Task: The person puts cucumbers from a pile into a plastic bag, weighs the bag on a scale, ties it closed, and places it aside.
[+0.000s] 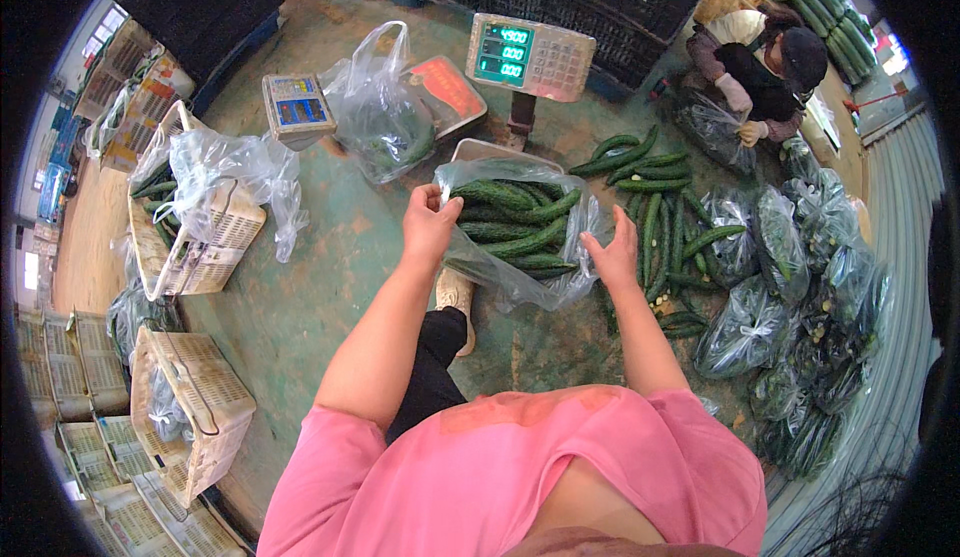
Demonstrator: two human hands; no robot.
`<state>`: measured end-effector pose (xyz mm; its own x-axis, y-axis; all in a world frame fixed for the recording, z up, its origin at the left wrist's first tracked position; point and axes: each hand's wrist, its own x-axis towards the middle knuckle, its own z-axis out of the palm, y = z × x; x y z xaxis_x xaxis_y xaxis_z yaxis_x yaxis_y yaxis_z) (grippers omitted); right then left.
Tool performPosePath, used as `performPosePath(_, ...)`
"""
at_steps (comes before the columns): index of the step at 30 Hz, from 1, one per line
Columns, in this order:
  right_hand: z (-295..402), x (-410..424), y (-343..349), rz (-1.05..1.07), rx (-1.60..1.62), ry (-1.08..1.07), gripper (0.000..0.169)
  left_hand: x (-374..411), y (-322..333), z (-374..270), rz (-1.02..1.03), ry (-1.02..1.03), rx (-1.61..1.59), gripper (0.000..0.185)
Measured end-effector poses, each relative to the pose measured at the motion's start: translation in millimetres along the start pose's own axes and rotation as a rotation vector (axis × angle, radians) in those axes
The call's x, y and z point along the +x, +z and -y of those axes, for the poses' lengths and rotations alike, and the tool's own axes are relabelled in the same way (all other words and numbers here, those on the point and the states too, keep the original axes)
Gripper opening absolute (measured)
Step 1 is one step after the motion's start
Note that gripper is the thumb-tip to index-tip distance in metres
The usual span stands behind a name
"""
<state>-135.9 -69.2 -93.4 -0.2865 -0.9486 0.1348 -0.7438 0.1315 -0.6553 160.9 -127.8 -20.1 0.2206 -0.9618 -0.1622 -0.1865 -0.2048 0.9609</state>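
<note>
In front of me a clear plastic bag point(510, 294) lies open on a scale, with several dark green cucumbers point(514, 216) inside. My left hand point(429, 223) pinches the bag's left rim between thumb and fingers. On the opposite side, my right hand point(616, 253) has its thumb and fingers spread beside the bag's right edge; whether the thumb touches the film is unclear. Behind the bag rises the scale's lit display point(531, 57) on a post. The bag covers most of the scale's pan point(510, 150).
Loose cucumbers point(660, 238) lie right of the bag, near many filled bags point(746, 328). A gloved person point(757, 77) handles a bag at upper right. Left stand a second scale display point(298, 107), another filled bag point(386, 114) and plastic crates point(217, 249). Black crates point(555, 24) line the back.
</note>
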Motion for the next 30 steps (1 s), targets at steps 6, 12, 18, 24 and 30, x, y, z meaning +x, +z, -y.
performPosePath(6, -13, -1, 25, 0.119, -0.050, 0.320, 0.109, 4, 3, 1, -0.039, 0.006, 0.087, 0.039)
performPosePath(12, -65, 11, 41, 0.197, 0.217, 0.460, 0.093, 0, 16, -5, 0.010, 0.055, 0.203, 0.041)
performPosePath(18, -104, -32, 58, 0.099, 0.797, 0.442, 0.073, 15, 5, 26, 0.061, 0.048, -0.003, 0.026)
performPosePath(24, -322, -169, 63, 0.108, 0.395, 1.333, 0.039, 18, 13, 12, 0.030, 0.021, 0.064, 0.027)
performPosePath(30, -387, -194, 48, -0.105, 0.210, 1.510, 0.052, 19, 17, 7, -0.004, -0.037, 0.145, 0.038)
